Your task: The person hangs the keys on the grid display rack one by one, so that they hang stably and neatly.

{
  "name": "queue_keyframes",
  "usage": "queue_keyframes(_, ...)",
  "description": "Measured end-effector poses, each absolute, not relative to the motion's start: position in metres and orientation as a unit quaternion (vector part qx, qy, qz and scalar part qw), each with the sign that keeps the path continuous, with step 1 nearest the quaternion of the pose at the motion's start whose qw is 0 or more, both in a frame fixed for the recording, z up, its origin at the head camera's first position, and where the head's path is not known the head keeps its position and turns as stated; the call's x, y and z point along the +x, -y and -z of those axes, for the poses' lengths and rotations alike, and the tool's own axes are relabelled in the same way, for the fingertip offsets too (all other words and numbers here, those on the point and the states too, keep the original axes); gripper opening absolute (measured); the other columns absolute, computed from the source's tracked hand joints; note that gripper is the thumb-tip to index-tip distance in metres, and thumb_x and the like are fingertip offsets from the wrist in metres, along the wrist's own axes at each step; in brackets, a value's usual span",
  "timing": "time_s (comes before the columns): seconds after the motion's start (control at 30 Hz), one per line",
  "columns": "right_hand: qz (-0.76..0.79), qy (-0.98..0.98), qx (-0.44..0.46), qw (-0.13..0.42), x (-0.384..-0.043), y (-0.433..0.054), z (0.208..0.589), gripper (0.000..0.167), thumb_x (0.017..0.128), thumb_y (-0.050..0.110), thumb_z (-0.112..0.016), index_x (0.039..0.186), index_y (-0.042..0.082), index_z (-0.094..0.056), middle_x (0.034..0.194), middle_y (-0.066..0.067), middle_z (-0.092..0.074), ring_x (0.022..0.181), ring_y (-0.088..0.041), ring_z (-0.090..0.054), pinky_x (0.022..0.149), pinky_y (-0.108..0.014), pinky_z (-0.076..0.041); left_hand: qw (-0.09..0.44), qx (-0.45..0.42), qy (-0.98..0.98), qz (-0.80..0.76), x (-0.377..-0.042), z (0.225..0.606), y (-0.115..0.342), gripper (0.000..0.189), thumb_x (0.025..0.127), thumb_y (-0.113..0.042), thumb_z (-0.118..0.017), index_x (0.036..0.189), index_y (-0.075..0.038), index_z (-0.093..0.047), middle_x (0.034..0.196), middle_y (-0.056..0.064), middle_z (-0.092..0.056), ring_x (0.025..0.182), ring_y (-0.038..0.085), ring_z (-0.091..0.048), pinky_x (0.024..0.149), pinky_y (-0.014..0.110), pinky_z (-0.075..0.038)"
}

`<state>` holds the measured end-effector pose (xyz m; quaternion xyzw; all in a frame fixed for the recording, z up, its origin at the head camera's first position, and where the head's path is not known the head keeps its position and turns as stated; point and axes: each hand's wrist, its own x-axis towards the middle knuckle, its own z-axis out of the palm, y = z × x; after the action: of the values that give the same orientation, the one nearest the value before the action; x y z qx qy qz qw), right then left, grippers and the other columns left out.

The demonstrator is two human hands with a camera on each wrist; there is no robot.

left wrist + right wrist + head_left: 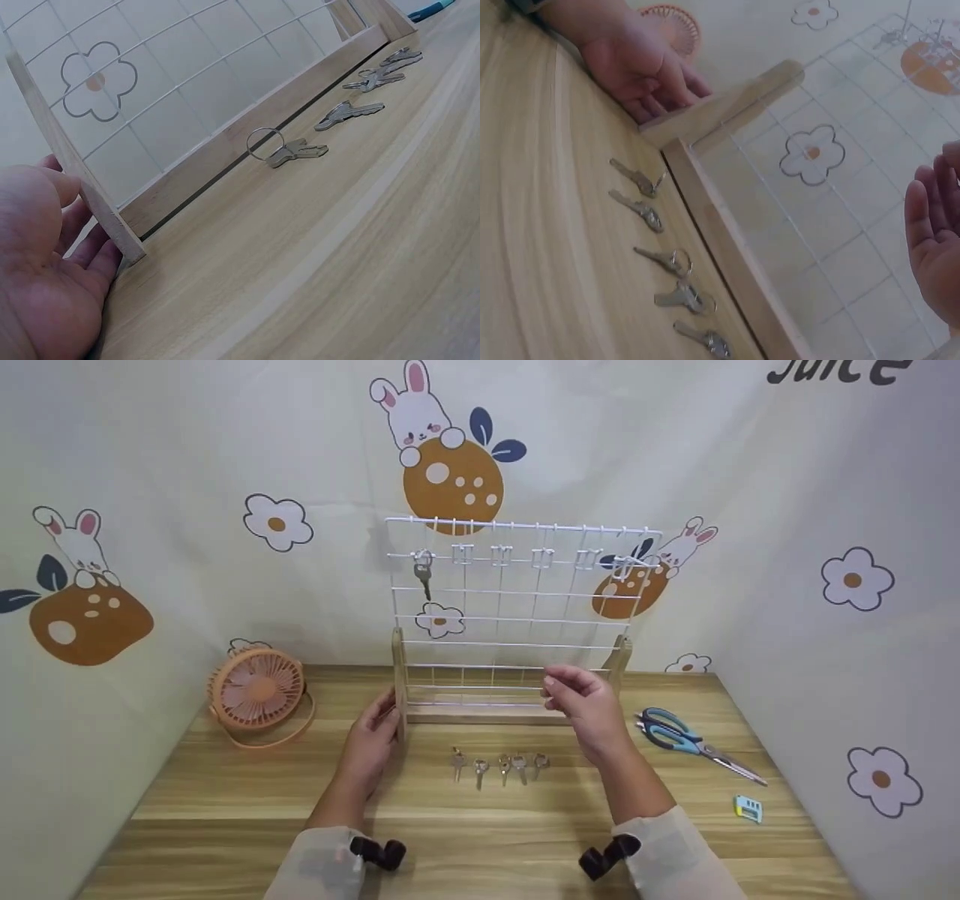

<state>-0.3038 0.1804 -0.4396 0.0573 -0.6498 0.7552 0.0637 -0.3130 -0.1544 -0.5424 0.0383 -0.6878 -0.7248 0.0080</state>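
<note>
A white wire grid rack (517,644) stands upright in wooden side posts. My left hand (372,733) holds the rack's left wooden post (71,157) low down, thumb on the near side and fingers reaching behind. My right hand (592,709) is raised before the lower right of the grid, fingers loosely bent, with nothing visible in it. One key (423,577) hangs from the leftmost hook near the top. Several loose keys (641,210) lie in a row on the table in front of the base, some with rings.
Several white hooks (501,556) line the upper grid. An orange fan (259,688) stands at the left on the wooden table (480,847). Scissors (701,746) with blue-black handles and a small light-blue item (748,808) lie at the right. A printed cloth (322,457) hangs behind.
</note>
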Motion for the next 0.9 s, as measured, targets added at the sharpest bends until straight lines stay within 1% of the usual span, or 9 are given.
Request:
queue_keyframes(0.1,-0.742,0.668,0.037,0.04,-0.305,-0.192,0.457,0.014,0.1,0.0,-0.07,0.113,0.001,-0.076,0.091,-0.002,-0.074,0.085,-0.016,-0.071,0.075,-0.027,-0.062,0.011,0.04,0.692,0.72,-0.313,0.542,0.153,0.051,0.115,-0.022,-0.052,0.165,-0.021,-0.042,0.168,0.008,-0.044,0.152,0.028,-0.046,0.122,0.048,-0.045)
queue_keyframes(0.27,-0.722,0.692,0.011,0.008,-0.309,-0.202,0.485,0.024,0.099,0.004,-0.074,0.121,-0.007,-0.073,0.093,0.0,-0.073,0.088,-0.015,-0.068,0.076,-0.028,-0.06,0.011,0.041,0.692,0.721,-0.316,0.544,0.151,0.051,0.114,-0.02,-0.052,0.164,-0.021,-0.043,0.168,0.006,-0.044,0.152,0.026,-0.046,0.121,0.048,-0.044)
queue_keyframes(0.37,-0.708,0.706,0.008,-0.013,-0.313,-0.206,0.499,0.027,0.098,0.004,-0.075,0.123,-0.006,-0.072,0.093,0.003,-0.073,0.088,-0.015,-0.067,0.076,-0.028,-0.059,0.01,0.043,0.691,0.722,-0.317,0.544,0.151,0.051,0.114,-0.02,-0.052,0.164,-0.021,-0.043,0.168,0.006,-0.044,0.152,0.026,-0.046,0.122,0.048,-0.044)
queue_keyframes(0.47,-0.701,0.711,0.018,-0.046,-0.316,-0.212,0.509,0.034,0.098,0.005,-0.076,0.129,-0.007,-0.07,0.096,0.003,-0.073,0.088,-0.015,-0.067,0.077,-0.029,-0.059,0.01,0.044,0.689,0.723,-0.318,0.544,0.152,0.051,0.114,-0.021,-0.052,0.164,-0.022,-0.043,0.168,0.005,-0.044,0.152,0.025,-0.046,0.122,0.048,-0.044)
queue_keyframes(0.6,-0.689,0.718,0.038,-0.09,-0.32,-0.221,0.524,0.041,0.097,0.008,-0.078,0.133,-0.008,-0.067,0.101,-0.002,-0.075,0.09,-0.018,-0.07,0.078,-0.03,-0.061,0.008,0.044,0.689,0.723,-0.317,0.543,0.154,0.051,0.114,-0.021,-0.052,0.164,-0.023,-0.043,0.168,0.004,-0.045,0.152,0.024,-0.046,0.123,0.047,-0.044)
queue_keyframes(0.7,-0.669,0.732,0.066,-0.113,-0.322,-0.227,0.532,0.045,0.095,0.007,-0.079,0.134,-0.01,-0.065,0.108,-0.006,-0.076,0.094,-0.015,-0.072,0.083,-0.027,-0.062,0.009,0.045,0.69,0.722,-0.316,0.543,0.154,0.051,0.114,-0.022,-0.052,0.164,-0.024,-0.043,0.168,0.004,-0.045,0.151,0.024,-0.046,0.124,0.048,-0.044)
queue_keyframes(0.8,-0.641,0.748,0.107,-0.135,-0.323,-0.229,0.536,0.047,0.093,0.003,-0.079,0.135,-0.012,-0.063,0.118,-0.014,-0.075,0.101,-0.012,-0.072,0.088,-0.024,-0.062,0.013,0.044,0.693,0.72,-0.315,0.543,0.154,0.05,0.114,-0.023,-0.053,0.163,-0.025,-0.045,0.167,0.003,-0.046,0.151,0.024,-0.046,0.123,0.046,-0.044)
queue_keyframes(0.9,-0.607,0.766,0.15,-0.15,-0.322,-0.23,0.538,0.047,0.091,-0.003,-0.078,0.134,-0.012,-0.064,0.127,-0.025,-0.072,0.107,-0.016,-0.071,0.091,-0.023,-0.061,0.014,0.041,0.691,0.721,-0.315,0.544,0.154,0.05,0.114,-0.023,-0.054,0.163,-0.025,-0.045,0.167,0.003,-0.046,0.151,0.023,-0.046,0.12,0.045,-0.045)
